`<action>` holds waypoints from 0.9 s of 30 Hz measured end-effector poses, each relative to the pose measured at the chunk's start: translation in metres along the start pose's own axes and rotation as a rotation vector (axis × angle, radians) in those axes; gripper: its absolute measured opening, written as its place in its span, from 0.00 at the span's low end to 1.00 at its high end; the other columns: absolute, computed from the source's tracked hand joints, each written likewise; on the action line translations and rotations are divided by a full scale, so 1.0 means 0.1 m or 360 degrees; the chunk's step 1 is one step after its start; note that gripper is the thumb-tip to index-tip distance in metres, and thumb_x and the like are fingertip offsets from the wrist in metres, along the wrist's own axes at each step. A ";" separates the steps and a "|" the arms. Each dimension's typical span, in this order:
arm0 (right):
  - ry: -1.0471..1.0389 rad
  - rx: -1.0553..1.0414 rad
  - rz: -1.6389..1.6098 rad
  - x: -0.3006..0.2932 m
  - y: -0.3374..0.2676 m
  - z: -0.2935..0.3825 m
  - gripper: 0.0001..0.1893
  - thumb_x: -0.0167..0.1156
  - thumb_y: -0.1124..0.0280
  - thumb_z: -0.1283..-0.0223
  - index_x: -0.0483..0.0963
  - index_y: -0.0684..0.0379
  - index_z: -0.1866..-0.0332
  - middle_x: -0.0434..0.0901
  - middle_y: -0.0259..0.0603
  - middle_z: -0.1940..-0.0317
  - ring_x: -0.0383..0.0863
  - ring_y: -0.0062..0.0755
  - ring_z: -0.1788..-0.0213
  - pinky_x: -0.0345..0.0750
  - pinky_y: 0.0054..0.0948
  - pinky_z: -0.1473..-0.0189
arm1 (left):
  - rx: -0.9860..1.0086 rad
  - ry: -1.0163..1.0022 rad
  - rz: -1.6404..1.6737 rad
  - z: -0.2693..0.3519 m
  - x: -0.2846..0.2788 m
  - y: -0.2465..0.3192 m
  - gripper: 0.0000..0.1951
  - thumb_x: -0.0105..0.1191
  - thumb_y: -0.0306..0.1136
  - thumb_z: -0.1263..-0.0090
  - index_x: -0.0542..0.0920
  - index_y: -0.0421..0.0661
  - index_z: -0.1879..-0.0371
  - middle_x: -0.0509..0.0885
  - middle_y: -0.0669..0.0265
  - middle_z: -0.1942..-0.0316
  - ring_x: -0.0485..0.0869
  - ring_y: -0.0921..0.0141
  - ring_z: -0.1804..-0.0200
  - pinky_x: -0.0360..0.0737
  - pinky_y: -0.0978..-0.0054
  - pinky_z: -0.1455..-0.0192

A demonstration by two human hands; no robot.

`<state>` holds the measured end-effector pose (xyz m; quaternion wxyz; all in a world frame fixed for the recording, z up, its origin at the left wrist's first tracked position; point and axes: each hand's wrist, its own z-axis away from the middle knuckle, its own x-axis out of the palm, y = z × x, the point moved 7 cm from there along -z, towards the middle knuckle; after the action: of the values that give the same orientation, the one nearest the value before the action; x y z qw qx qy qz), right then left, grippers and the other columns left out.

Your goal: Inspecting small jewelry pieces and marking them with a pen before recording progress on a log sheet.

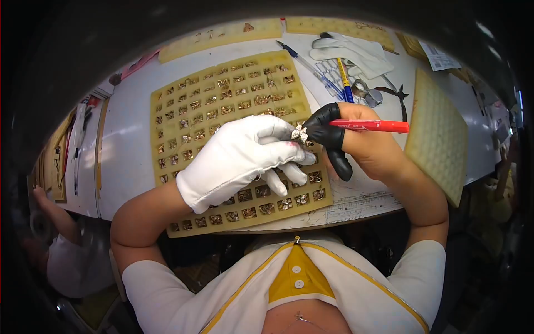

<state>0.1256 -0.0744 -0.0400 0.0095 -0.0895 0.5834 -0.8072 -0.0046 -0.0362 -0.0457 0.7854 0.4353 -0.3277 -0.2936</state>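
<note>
My left hand wears a white glove with a small red stain on one finger. At its fingertips is a shiny butterfly-shaped jewellery piece, pinched there. My right hand has black finger cots on several fingers and grips a red marker pen, whose tip is hidden behind the fingers. The black fingertips meet the butterfly piece at its right side. Below both hands lies a yellowish compartment tray, with small metal jewellery pieces in many of its pockets.
Beyond the tray lie a blue pen, a yellow-and-blue marker, white gloves, a tape roll and pliers. Another tray stands at the right. A ruler runs along the front edge. Another person's arm shows at left.
</note>
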 end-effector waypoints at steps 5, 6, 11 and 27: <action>-0.0057 -0.0019 -0.0181 -0.03 0.10 -0.06 0.09 0.56 0.71 0.37 0.73 0.69 0.61 0.74 0.41 0.87 0.69 0.22 0.92 0.63 0.19 0.88 | -0.0016 -0.0026 -0.0023 0.00 0.02 0.00 0.12 0.51 0.25 0.32 0.74 0.33 0.52 0.83 0.52 0.59 0.85 0.67 0.64 0.83 0.78 0.70; -0.0036 0.0024 -0.0242 -0.03 0.12 -0.06 0.10 0.55 0.71 0.37 0.73 0.69 0.61 0.74 0.42 0.88 0.69 0.23 0.92 0.63 0.20 0.88 | -0.0009 -0.0035 -0.0020 0.01 0.02 0.00 0.12 0.50 0.25 0.32 0.74 0.33 0.52 0.83 0.51 0.59 0.85 0.67 0.64 0.83 0.78 0.70; -0.0105 0.0011 -0.0389 -0.02 0.14 -0.07 0.10 0.55 0.70 0.38 0.72 0.68 0.61 0.74 0.43 0.87 0.71 0.27 0.91 0.63 0.21 0.88 | 0.0041 -0.0060 0.0039 0.03 0.02 0.02 0.12 0.51 0.26 0.32 0.74 0.33 0.53 0.84 0.51 0.60 0.85 0.67 0.65 0.83 0.79 0.70; -0.0128 0.0005 -0.0265 0.00 0.12 -0.04 0.10 0.55 0.68 0.38 0.73 0.67 0.62 0.74 0.41 0.88 0.70 0.24 0.92 0.62 0.18 0.89 | 0.0069 0.0011 -0.0193 0.02 -0.01 0.04 0.14 0.52 0.35 0.30 0.76 0.35 0.56 0.84 0.53 0.62 0.85 0.66 0.65 0.82 0.78 0.70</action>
<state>0.1237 -0.0746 -0.0526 -0.0342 -0.1699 0.5718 -0.8019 -0.0058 -0.0341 -0.0415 0.7577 0.4722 -0.3043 -0.3321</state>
